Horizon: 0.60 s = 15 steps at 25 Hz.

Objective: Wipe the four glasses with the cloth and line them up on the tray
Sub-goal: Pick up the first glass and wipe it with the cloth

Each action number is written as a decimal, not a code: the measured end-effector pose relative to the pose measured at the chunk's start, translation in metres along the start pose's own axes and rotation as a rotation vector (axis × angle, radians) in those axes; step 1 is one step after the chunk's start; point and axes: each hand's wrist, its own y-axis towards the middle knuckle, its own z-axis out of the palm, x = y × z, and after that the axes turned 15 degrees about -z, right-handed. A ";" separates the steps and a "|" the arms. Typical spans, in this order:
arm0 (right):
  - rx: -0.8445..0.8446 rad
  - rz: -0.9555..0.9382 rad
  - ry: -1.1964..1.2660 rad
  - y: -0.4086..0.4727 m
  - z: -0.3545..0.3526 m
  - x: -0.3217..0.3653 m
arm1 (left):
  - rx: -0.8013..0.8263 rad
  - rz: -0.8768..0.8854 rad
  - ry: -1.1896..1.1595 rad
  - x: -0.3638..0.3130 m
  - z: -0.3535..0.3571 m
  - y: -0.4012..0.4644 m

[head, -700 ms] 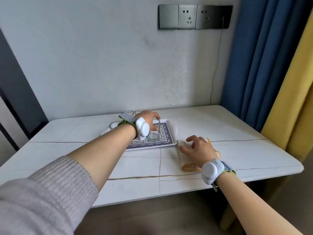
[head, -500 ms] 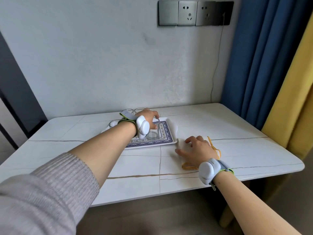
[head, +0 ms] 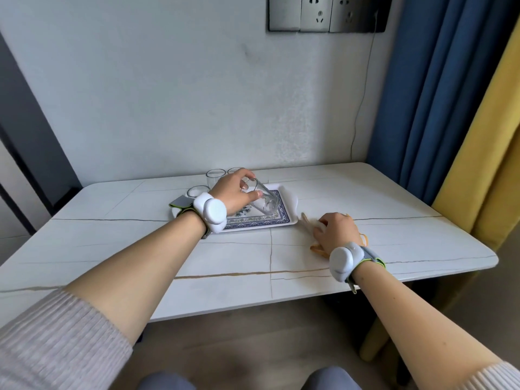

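My left hand (head: pixel 235 194) grips a clear glass (head: pixel 264 199) near its rim and holds it tilted just above the white tray (head: pixel 285 222) with a blue patterned centre. Three more clear glasses stand upright behind and left of the tray: one (head: pixel 215 177) at the back, one (head: pixel 197 191) nearer my wrist, one (head: pixel 233 170) mostly hidden by my hand. My right hand (head: pixel 336 232) presses down on a pale cloth with orange trim (head: pixel 316 247) lying on the table right of the tray, fingers curled into it.
The white marble table (head: pixel 253 263) stands against a grey wall with sockets (head: pixel 327 12) and a thin cable. Blue and yellow curtains (head: pixel 450 108) hang at the right. The table's near edge is close to my knees.
My left hand has lifted the glass off the tray and tipped it to the right. My right hand's fingers have closed more tightly on the cloth.
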 end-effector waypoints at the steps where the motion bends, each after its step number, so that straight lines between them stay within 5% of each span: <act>1: -0.026 0.018 0.027 0.000 -0.003 -0.001 | 0.017 -0.020 -0.067 0.006 0.000 -0.005; 6: -0.196 0.080 0.261 -0.007 -0.010 0.009 | 0.035 -0.094 -0.366 0.043 0.003 -0.037; 15: -0.402 -0.125 0.374 -0.022 -0.014 0.075 | 0.102 -0.202 -0.918 0.078 0.038 -0.080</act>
